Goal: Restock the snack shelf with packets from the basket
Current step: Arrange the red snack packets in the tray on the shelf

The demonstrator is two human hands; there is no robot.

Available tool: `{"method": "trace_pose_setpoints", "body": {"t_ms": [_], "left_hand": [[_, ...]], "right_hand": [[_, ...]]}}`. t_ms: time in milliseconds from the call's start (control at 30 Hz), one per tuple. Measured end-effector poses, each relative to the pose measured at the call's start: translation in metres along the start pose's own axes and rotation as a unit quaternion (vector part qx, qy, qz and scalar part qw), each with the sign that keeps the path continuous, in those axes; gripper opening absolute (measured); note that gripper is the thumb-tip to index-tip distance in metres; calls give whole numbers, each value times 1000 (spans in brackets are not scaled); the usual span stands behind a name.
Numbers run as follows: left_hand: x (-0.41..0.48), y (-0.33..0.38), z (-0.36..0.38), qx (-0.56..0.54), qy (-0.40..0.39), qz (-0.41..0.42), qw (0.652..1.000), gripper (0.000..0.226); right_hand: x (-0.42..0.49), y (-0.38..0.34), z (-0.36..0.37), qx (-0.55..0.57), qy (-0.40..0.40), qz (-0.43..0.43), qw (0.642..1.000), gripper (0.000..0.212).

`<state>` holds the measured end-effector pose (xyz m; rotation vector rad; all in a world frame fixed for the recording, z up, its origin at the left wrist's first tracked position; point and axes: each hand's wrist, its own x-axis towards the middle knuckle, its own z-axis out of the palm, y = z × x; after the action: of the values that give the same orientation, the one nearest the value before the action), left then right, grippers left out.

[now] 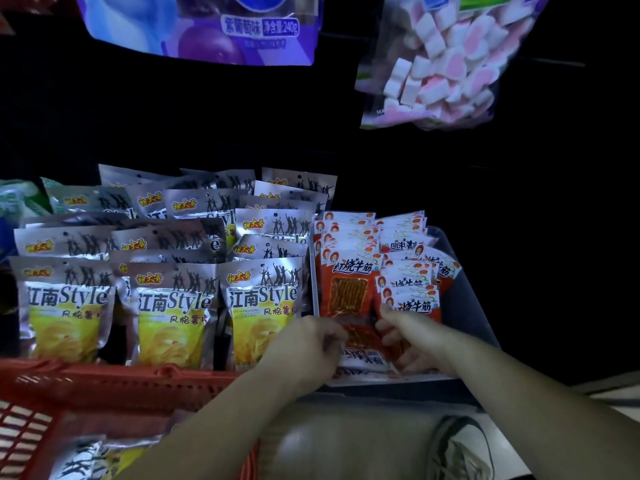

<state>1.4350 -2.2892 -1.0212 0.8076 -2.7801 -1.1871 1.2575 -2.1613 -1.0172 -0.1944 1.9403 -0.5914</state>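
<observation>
Dim store shelving, its back panel lost in shadow, fills the view from the head camera. At far left, green packets (17,199) sit at the end of the snack shelf (381,393). In the lower left corner, a red basket (104,382) stands in front of the shelf, with a few loose packets (90,459) of silver and yellow lying inside it. Rows of silver crisp packets (173,306), yellow in the lower half and printed "Style", stand upright and overlapping across the left half of the shelf. Above them hangs a purple bag (207,26) showing a grape.

Right of centre, the person's left hand (311,344), fingers curled, pinches the left edge of a red packet (362,336). The right hand (412,337) grips the same packet's right side, thumb on top and fingers beneath. Both hands are thus clamped on the one packet, close together, with only its width between them. The packet is held low at the front of a grey tray (460,306) that sits just beside the crisp rows. Behind it, red-and-white packets (349,271) stand upright in two files inside the tray, and at least one more lies flat beneath the hands.

Above right hangs a clear marshmallow bag (443,64) of pink and white pieces. At lower right, a grey shoe (460,448) rests on pale floor.
</observation>
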Motion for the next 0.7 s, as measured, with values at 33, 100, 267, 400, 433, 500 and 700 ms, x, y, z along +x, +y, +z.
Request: {"method": "trace_pose_setpoints", "body": {"t_ms": [33,100,267,400,433,500,700], "left_hand": [[3,-1,0,-14,18,-1,1000,22],[10,-2,-2,-41,55,-5,998,21],[31,0,-13,-157,118,-30,980,18],[39,-6,-16,-225,137,-53,963,19],[40,-8,-15,-229,137,-52,962,19],[40,-11,-14,-202,131,-45,969,17],[27,8,1,-57,-63,19,996,20]], "right_hand": [[1,2,-1,-29,4,-6,1000,60],[6,2,-5,-107,34,-39,993,53],[25,-23,-20,-215,239,-234,918,4],[39,-63,-19,-252,316,-293,867,50],[42,-70,-16,-255,295,-276,878,57],[47,-76,-9,-281,259,-240,893,53],[40,-64,-13,-305,336,-263,852,5]]}}
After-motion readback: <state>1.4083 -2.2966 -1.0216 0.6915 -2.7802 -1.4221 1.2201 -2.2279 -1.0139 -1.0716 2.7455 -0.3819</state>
